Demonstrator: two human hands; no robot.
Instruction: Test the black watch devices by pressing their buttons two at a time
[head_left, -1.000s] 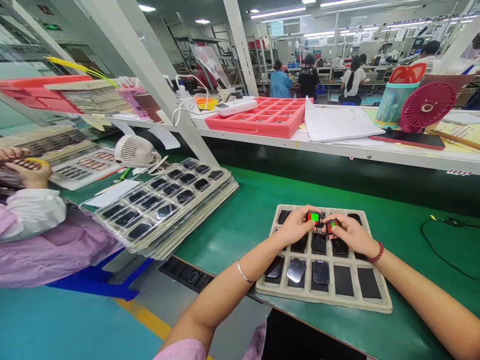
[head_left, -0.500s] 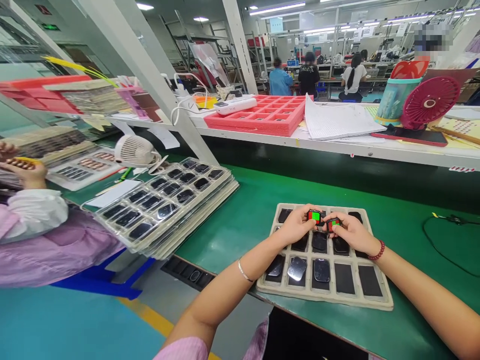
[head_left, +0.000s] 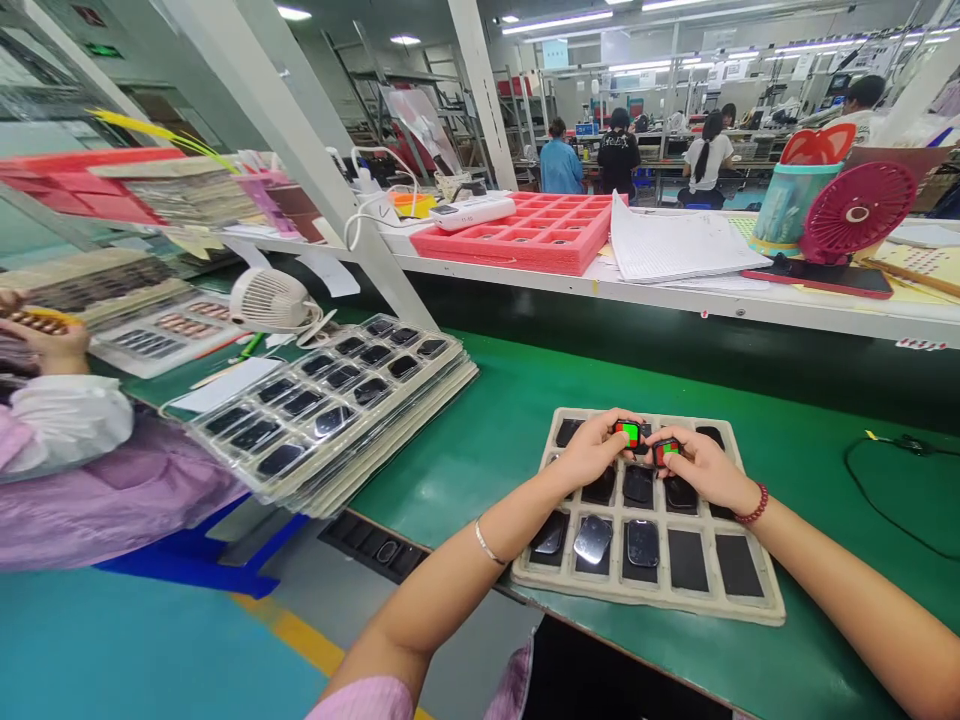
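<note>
My left hand (head_left: pixel 594 450) is closed around a small smartwatch body (head_left: pixel 628 434), whose lit screen shows red and green blocks. A second smartwatch (head_left: pixel 665 453), also lit in red and green, is gripped by my right hand (head_left: pixel 709 468), with the thumb on its screen. Both watches are held side by side over a cream tray (head_left: pixel 652 597). Dark watch pieces lie in several of its compartments, such as a glossy watch screen (head_left: pixel 641 543) in the near row. My hands hide part of the far rows.
A stack of trays (head_left: pixel 330 410) with dark screens stands left. Beyond it is a white fan (head_left: pixel 271 300). A co-worker's hand (head_left: pixel 60 345) is at far left. The shelf ahead holds a red foam tray (head_left: pixel 525 235) and papers (head_left: pixel 682 240). A black cable (head_left: pixel 885 500) lies right.
Red and green areas on the left watch's screen look different, with more red showing now. My hands stay almost in place, and the view has shifted slightly.
</note>
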